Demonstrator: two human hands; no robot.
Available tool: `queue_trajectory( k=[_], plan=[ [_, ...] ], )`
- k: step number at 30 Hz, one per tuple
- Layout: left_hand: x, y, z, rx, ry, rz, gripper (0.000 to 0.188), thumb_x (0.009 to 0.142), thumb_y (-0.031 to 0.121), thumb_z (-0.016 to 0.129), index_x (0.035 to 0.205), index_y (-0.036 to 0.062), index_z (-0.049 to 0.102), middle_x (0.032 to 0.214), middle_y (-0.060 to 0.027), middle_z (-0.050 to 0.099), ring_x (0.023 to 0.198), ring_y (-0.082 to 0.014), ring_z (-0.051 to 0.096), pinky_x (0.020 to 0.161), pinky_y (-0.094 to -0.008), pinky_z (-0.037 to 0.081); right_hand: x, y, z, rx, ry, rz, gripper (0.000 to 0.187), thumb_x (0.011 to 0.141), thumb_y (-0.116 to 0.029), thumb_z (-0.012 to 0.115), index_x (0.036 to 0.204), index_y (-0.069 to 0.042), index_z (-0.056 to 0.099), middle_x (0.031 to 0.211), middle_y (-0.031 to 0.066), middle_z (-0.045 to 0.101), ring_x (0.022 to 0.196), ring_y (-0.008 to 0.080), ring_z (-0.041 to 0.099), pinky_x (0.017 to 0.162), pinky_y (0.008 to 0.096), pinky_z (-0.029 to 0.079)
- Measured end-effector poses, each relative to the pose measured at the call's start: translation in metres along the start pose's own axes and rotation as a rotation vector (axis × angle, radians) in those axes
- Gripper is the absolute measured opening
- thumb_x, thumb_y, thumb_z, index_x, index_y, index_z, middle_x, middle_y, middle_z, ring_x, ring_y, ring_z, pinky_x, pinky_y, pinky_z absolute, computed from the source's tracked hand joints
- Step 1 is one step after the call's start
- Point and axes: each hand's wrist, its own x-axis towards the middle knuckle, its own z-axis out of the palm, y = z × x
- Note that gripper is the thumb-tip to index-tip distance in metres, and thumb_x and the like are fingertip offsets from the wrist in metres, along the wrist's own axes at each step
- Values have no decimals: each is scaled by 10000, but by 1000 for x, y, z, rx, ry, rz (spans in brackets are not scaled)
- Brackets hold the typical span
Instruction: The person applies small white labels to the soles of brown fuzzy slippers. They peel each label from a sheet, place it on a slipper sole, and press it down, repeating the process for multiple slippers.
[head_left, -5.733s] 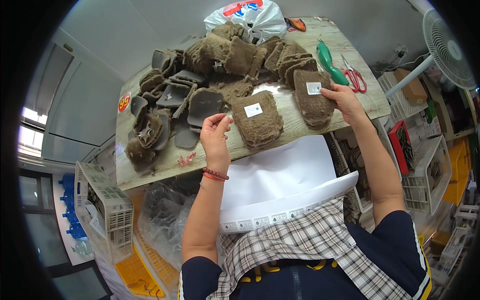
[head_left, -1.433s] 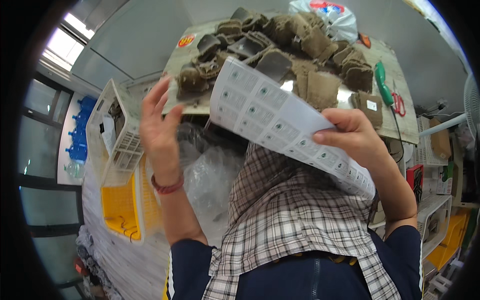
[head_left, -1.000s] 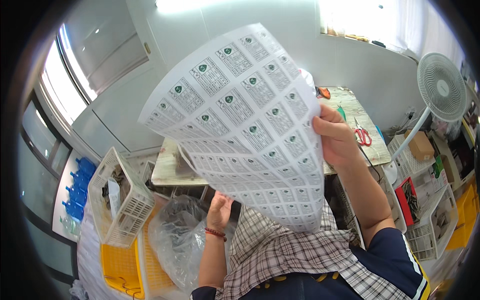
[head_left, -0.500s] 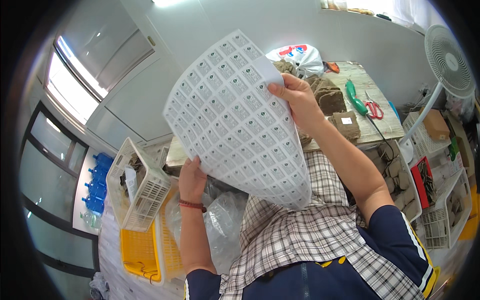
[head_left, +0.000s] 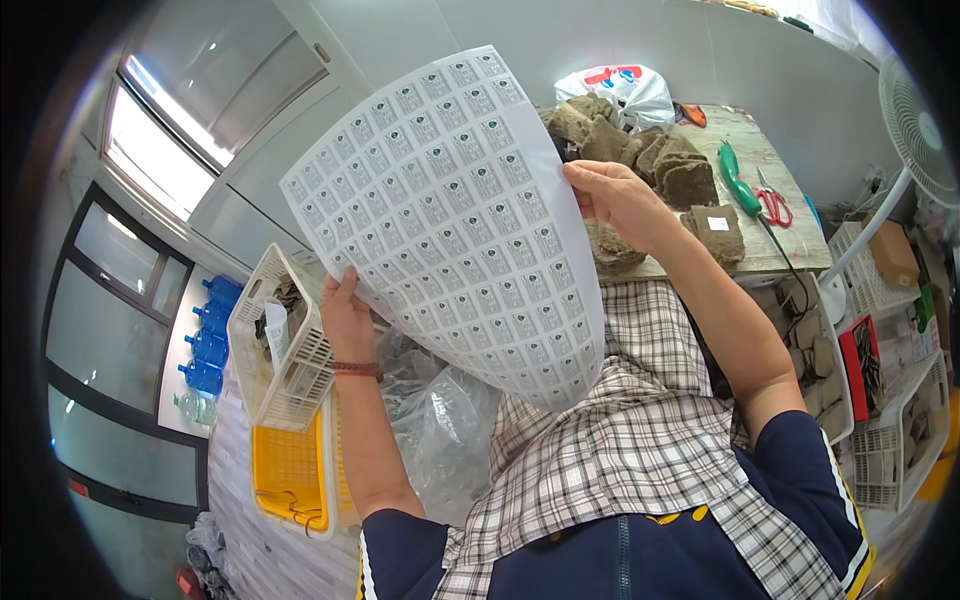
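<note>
A large white paper sheet of small square printed labels in a tight grid [head_left: 455, 215] is held up in front of the person, curving and slightly bowed. The left hand [head_left: 345, 315] pinches its lower left edge; the right hand [head_left: 615, 200] grips its right edge, above the wooden table [head_left: 770, 250] of brown fibrous pads [head_left: 640, 155].

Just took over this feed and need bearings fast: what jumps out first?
A big white label sheet fills the middle, held up by the left hand at its lower left edge and the right hand at its right edge. Behind it, brown insoles are piled on the table; a white basket stands at left.
</note>
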Motion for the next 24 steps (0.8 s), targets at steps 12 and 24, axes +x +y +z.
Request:
queue_trajectory(
  k=[12,24],
  plan=[
    [-6,-6,-9,-3,-31,-16,233,910,-12,576,1140,-11,612,1146,-112,664,1021,-191,641,912,-318,499,18,-22,9,24,31,-96,384,983,-359,534,1114,-17,651,939,35,671,816,94,623,759,272,517],
    [-8,-17,-13,10,-27,-65,243,911,-12,572,1150,-14,617,1147,-102,666,1040,-184,633,927,-313,487,24,-18,5,-112,123,-80,291,904,-291,656,1028,-29,681,906,27,673,801,91,615,742,257,500]
  ],
)
